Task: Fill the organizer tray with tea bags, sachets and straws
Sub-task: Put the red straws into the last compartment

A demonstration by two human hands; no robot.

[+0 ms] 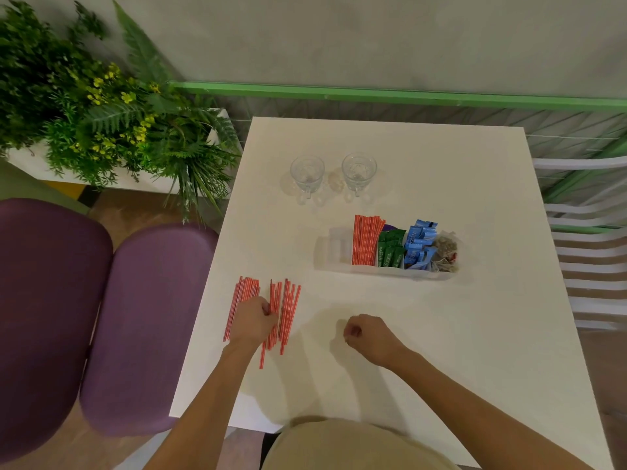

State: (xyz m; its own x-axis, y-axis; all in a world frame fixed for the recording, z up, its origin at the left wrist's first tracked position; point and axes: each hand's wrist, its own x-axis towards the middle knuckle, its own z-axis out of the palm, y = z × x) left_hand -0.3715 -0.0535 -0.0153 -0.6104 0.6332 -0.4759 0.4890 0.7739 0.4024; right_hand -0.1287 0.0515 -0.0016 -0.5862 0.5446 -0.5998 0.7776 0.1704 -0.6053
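Observation:
A clear organizer tray (334,247) stands on the white table (441,334), right of centre. It holds orange striped straws (365,239), green sachets (390,249), blue sachets (419,244) and tea bags (445,251); its leftmost compartment looks empty. Loose orange straws (286,307) lie spread on the table at the front left. My left hand (252,320) lies on this pile, fingers curled round some straws. Off to the right of the pile, my right hand (364,334) rests on the bare table with its fingers curled, holding nothing.
Two empty glass cups (307,174) (359,171) stand at the back of the table. Two purple chairs (142,327) stand to the left, with a planter of green plants (101,113) behind them. White slatted chairs (590,252) are on the right.

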